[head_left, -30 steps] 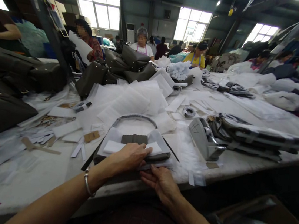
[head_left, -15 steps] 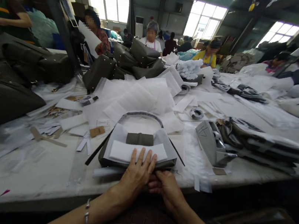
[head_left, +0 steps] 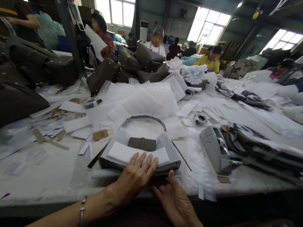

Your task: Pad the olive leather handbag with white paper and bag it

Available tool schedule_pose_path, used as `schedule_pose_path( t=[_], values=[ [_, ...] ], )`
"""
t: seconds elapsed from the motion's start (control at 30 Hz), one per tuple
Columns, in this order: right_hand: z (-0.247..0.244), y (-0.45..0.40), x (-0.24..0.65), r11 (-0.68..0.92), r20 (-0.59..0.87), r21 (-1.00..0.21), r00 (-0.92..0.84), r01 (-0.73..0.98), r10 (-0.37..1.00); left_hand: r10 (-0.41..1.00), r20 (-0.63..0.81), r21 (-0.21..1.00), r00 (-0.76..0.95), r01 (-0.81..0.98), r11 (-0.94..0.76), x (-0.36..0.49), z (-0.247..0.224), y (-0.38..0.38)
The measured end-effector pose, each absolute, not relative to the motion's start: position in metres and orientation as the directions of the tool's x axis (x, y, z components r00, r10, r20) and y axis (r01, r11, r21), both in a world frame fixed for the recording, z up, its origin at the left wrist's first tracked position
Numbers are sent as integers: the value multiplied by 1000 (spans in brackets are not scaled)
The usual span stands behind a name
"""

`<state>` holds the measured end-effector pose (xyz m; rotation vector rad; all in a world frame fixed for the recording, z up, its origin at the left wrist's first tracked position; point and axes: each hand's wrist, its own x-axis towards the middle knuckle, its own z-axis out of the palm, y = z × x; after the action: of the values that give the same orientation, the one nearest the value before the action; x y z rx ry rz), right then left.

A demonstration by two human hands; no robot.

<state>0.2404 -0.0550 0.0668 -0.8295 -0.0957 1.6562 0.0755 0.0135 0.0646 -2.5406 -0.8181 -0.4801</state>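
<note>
A dark olive handbag [head_left: 173, 165] lies on the worktable in front of me, its wrapped handle [head_left: 146, 117] looped away from me. Translucent white wrapping [head_left: 118, 135] covers most of its upper face, and a small olive flap [head_left: 142, 143] shows through the middle. Across the near part lies a white foam strip [head_left: 138, 152]. My left hand [head_left: 133, 177] rests on the strip with fingers extended; its thumb is hidden. At the bag's near edge, my right hand [head_left: 176, 202] is open, thumb raised and fingertips partly hidden in shadow beneath the edge.
A grey tape dispenser [head_left: 214, 149] stands to the right, beside stacked wrapped bags [head_left: 273, 152]. Foam sheets [head_left: 142, 97] spread behind the handbag. More dark bags [head_left: 9, 88] are piled left. Paper scraps and a brown tag [head_left: 100, 135] lie nearby. Several people work across the table.
My right hand has opened and turned, its thumb lifting away from the fingers. My left hand has shifted slightly left and down, its fingers bending a little on the foam strip.
</note>
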Motion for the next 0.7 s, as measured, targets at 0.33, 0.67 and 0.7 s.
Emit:
schedule_pose_path(
  t=[0.33, 0.67, 0.7],
  values=[
    [67, -30, 214, -202, -659, -481, 200, -853, 725, 420, 581, -302, 697, 664, -684, 86, 40, 1],
    [63, -7, 193, -253, -698, -426, 138, -869, 703, 413, 659, -261, 629, 706, -658, 73, 41, 25],
    [59, -8, 194, -257, -681, -429, 123, -866, 722, 412, 675, -237, 613, 708, -665, 72, 39, 26]
  ],
)
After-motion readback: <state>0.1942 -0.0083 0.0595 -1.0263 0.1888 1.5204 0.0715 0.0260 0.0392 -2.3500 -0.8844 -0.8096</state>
